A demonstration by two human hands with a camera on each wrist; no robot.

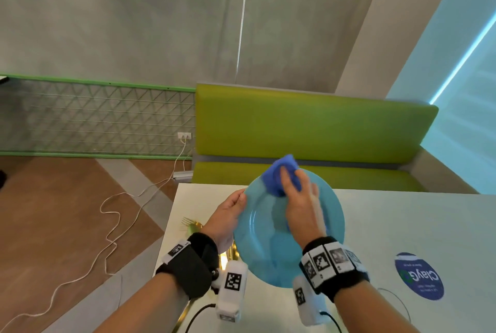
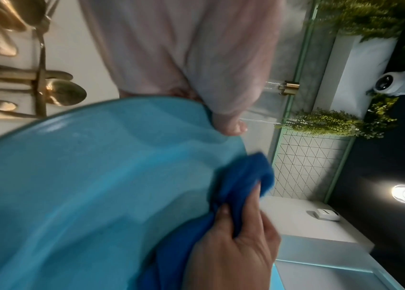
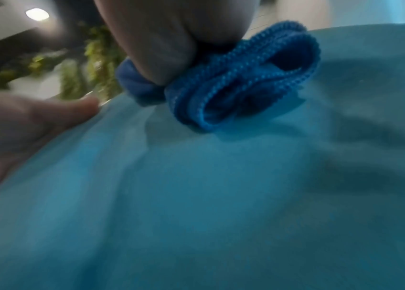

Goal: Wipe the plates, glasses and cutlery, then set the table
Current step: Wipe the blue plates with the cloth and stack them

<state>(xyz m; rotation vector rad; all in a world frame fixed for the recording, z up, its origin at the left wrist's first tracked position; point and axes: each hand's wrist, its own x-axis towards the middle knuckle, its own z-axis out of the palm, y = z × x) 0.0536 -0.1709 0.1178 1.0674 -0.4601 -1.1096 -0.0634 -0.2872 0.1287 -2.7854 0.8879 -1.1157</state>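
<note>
While the head view takes in the room whole, with a grey wall (image 1: 120, 18), a padded green bench (image 1: 308, 128) and a wood-patterned floor (image 1: 53, 212) crossed by a loose white cable (image 1: 112, 228), only the left wrist view shows the hanging green plants (image 2: 325, 123) and a round lit lamp (image 2: 404, 193). Nearer lies the smooth white tabletop (image 1: 402, 225), bearing a round blue sticker (image 1: 418, 276) at its right. Above it, tilted toward the person, is the round, glossy turquoise plate (image 1: 268, 246). The left hand (image 1: 228, 214) has its grip closed on the plate's left rim, thumb over the top face. The right hand (image 1: 300, 206) has its grip curled round a bunched blue cloth (image 1: 273, 177) and presses it onto the plate's far edge; the right wrist view alone shows the cloth's folded, stitched hem (image 3: 246, 82). On the tabletop at left, under the left wrist, lies gold cutlery (image 2: 55, 92), shiny spoons and forks that the head view mostly hides.
</note>
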